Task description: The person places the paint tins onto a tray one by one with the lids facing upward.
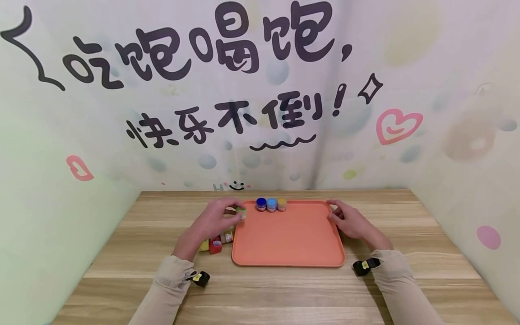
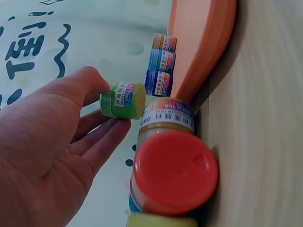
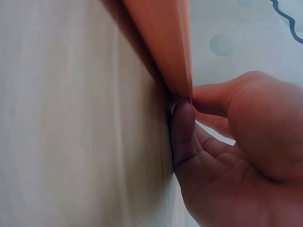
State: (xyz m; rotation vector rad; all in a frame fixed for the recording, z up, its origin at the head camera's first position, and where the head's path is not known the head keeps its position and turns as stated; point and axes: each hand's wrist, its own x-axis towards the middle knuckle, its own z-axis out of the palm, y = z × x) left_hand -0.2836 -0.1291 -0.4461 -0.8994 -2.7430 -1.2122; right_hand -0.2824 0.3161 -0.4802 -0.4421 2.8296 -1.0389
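My left hand (image 1: 211, 220) pinches a small green paint jar (image 2: 124, 100) between thumb and fingers, above the left rim of an orange tray (image 1: 284, 239). In the left wrist view its printed label shows. At the tray's right edge, my right hand (image 1: 354, 223) grips the rim; the right wrist view shows the thumb (image 3: 183, 127) and fingers on either side of it. Along the tray's far side stand a dark blue jar (image 1: 261, 204), a light blue jar (image 1: 271, 205) and an ochre jar (image 1: 282, 205), side by side.
Left of the tray, partly under my left hand, are a red-bottomed jar (image 2: 175, 170), a yellow one (image 1: 204, 246) and a brownish one (image 1: 227, 237). The wooden table (image 1: 284, 298) meets a printed wall (image 1: 195, 171) at its far edge. Black cameras sit on both wrists.
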